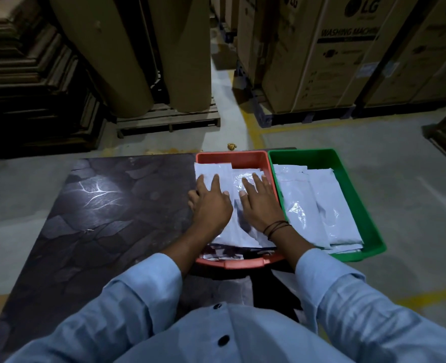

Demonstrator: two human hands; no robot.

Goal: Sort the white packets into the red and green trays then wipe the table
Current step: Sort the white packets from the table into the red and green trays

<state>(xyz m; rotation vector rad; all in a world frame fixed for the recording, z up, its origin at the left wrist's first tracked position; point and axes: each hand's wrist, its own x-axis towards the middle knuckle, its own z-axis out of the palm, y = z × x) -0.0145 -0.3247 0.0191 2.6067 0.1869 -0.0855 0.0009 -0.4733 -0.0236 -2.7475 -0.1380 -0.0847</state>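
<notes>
Though dim, marbled table (98,218) amid cartons (321,61)

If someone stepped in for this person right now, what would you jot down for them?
Left hand: open, fingers flat on the white packets in the red tray.
Right hand: open, pressing flat on the same stack.
The green tray sits right beside the red one, on its right, and holds its own packet stack.
Done: every packet in view lies in a tray.
Left: lift the hands off, then wipe the table. No cloth is in view.
</notes>
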